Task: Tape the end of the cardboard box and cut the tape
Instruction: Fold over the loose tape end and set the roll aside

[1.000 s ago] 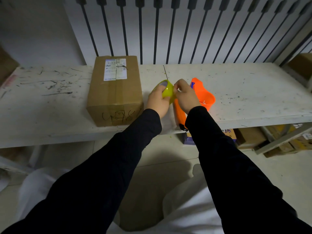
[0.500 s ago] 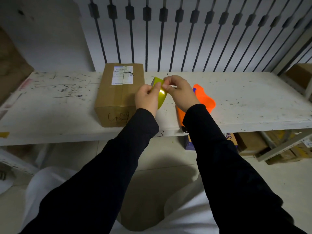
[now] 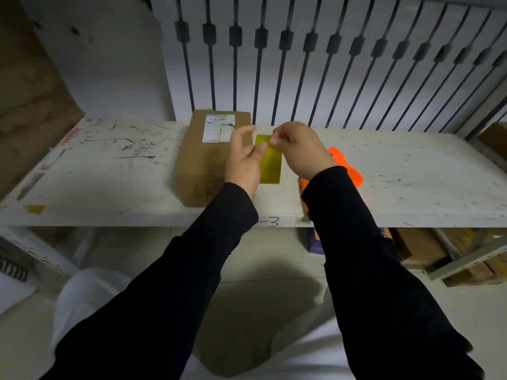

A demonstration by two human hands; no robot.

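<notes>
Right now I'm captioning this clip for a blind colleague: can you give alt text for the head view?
Two hands in black sleeves hold a yellow-green strip of tape above a scuffed white shelf: the right hand pinches its top edge, the left hand its side. A cardboard box sits left, an orange tool right.

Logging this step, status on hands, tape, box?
Both hands, left and right, pinching yellow tape. Cardboard box untaped at near end. Orange dispenser behind right wrist.

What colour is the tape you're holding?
Yellow-green, slightly see-through tape, pinched between both hands; clearest in the head view.
</notes>
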